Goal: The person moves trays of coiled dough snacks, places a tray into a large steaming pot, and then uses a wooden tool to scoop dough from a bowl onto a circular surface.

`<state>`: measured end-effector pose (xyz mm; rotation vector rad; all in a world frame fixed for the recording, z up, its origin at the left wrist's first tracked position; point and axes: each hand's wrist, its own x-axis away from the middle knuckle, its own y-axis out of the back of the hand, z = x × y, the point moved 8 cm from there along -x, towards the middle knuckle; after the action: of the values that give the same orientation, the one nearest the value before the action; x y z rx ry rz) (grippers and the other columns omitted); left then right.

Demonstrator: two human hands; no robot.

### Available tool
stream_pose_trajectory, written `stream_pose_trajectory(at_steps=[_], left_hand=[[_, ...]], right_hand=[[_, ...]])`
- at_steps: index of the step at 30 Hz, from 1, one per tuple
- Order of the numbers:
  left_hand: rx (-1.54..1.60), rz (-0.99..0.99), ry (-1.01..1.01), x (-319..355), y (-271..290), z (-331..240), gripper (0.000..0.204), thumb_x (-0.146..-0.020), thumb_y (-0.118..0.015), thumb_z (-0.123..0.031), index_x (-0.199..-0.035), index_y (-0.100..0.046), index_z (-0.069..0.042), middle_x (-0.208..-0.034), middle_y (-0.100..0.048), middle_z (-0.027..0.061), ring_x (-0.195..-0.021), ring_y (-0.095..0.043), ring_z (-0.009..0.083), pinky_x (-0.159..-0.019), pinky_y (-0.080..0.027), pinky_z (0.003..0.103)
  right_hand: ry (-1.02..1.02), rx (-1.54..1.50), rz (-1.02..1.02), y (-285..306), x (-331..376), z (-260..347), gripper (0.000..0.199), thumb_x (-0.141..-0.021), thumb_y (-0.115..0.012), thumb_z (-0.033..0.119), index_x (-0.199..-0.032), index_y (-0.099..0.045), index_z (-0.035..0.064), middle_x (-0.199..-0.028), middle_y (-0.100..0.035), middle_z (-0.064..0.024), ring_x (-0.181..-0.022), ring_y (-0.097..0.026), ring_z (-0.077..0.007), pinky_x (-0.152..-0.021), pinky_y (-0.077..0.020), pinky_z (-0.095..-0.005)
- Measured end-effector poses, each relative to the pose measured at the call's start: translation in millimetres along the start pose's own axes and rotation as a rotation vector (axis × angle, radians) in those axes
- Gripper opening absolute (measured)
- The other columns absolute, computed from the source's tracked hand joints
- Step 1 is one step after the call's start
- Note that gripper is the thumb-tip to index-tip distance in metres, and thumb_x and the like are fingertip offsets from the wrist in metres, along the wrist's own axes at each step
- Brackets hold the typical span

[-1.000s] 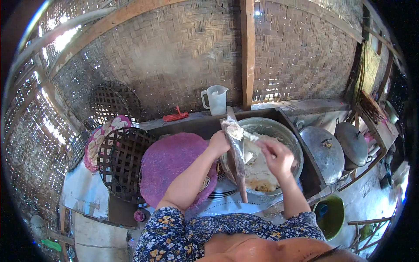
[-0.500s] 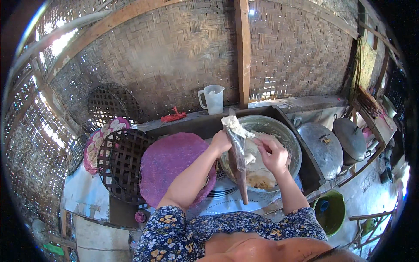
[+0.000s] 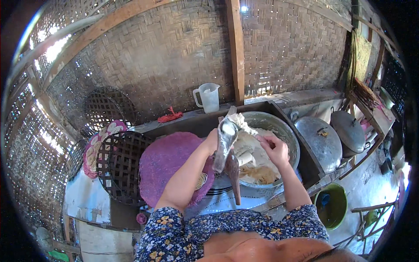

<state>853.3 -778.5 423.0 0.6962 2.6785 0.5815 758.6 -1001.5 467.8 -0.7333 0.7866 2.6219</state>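
My left hand [image 3: 211, 142] is closed round a clear plastic bag [image 3: 224, 146] smeared with pale dough. Beside the bag, a brown wooden tool [image 3: 234, 181] with a tapered end points down toward me; whether the same hand grips it is hidden. My right hand [image 3: 276, 150] pinches the end of something thin coated in dough [image 3: 247, 126], which reaches to the bag's mouth. Beneath both hands stands a wide metal basin [image 3: 293, 136] holding a mass of pale dough [image 3: 263, 165]. A whitish cylinder [image 3: 245, 160] leans in the basin, partly behind the wooden tool.
Left of the basin lies a round purple woven mat [image 3: 168, 163] with a noodle-like coil [image 3: 200, 180] near its edge. Farther left are dark lattice trays [image 3: 124, 163]. A plastic jug [image 3: 208, 98] stands behind. To the right are lidded pots [image 3: 321, 142] and a green bucket [image 3: 336, 216].
The plastic bag has swung left and turned, so its dough-smeared side shows. Its lower end has come away from the wooden tool. My right hand keeps its pinch near the bag.
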Motion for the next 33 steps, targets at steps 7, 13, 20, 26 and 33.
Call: stream_pose_trajectory(at_steps=[7,13,20,26,33], left_hand=[[0.469,-0.08,0.207,-4.8,15.8,69.9,0.021,-0.066,-0.063,0.005,-0.086,-0.059,0.0,-0.082,-0.059,0.0054,-0.074,-0.057,0.0143,-0.06,-0.049,0.026],[0.49,-0.054,0.166,10.7,6.6,-22.9,0.024,-0.072,-0.064,-0.006,-0.093,-0.055,-0.001,-0.081,-0.056,0.0081,-0.07,-0.057,0.0168,-0.054,-0.05,0.026],[0.819,-0.198,-0.035,39.7,52.1,-30.8,0.034,-0.047,-0.062,0.001,-0.08,-0.057,-0.004,-0.077,-0.052,0.0057,-0.072,-0.055,0.0226,-0.081,-0.045,0.041],[0.901,-0.202,-0.124,36.4,71.3,-41.9,0.028,-0.05,-0.062,-0.007,-0.077,-0.055,-0.008,-0.081,-0.05,0.0046,-0.076,-0.053,0.0215,-0.09,-0.038,0.044],[0.798,-0.241,-0.112,34.1,78.1,-38.5,0.03,-0.049,-0.064,-0.007,-0.077,-0.053,-0.008,-0.08,-0.049,0.0041,-0.077,-0.053,0.0216,-0.092,-0.036,0.044]], right_hand=[[-0.158,-0.244,0.249,-11.1,13.4,-27.9,0.024,-0.071,-0.068,0.019,-0.089,-0.064,0.0031,-0.068,-0.062,-0.0068,-0.059,-0.058,-0.0131,-0.058,-0.0466,-0.025],[-0.071,-0.064,0.17,-11.8,3.9,-27.6,0.025,-0.071,-0.068,0.018,-0.091,-0.063,0.0024,-0.072,-0.062,-0.0074,-0.062,-0.058,-0.0107,-0.06,-0.0462,-0.0237],[-0.262,-0.448,0.132,11.4,10.4,-71.6,0.02,-0.075,-0.064,0.011,-0.092,-0.061,-0.0003,-0.075,-0.058,-0.0002,-0.064,-0.047,-0.0049,-0.057,-0.0386,-0.0194],[-0.355,-0.338,0.236,5.5,31.5,-82.6,0.019,-0.073,-0.066,0.013,-0.087,-0.062,0.0001,-0.072,-0.057,-0.0002,-0.064,-0.047,-0.0054,-0.058,-0.0395,-0.021],[-0.348,-0.108,0.238,24.7,34.4,-88.0,0.026,-0.069,-0.068,0.024,-0.086,-0.064,0.0052,-0.067,-0.06,-0.0028,-0.063,-0.055,-0.0108,-0.06,-0.0435,-0.0251]])
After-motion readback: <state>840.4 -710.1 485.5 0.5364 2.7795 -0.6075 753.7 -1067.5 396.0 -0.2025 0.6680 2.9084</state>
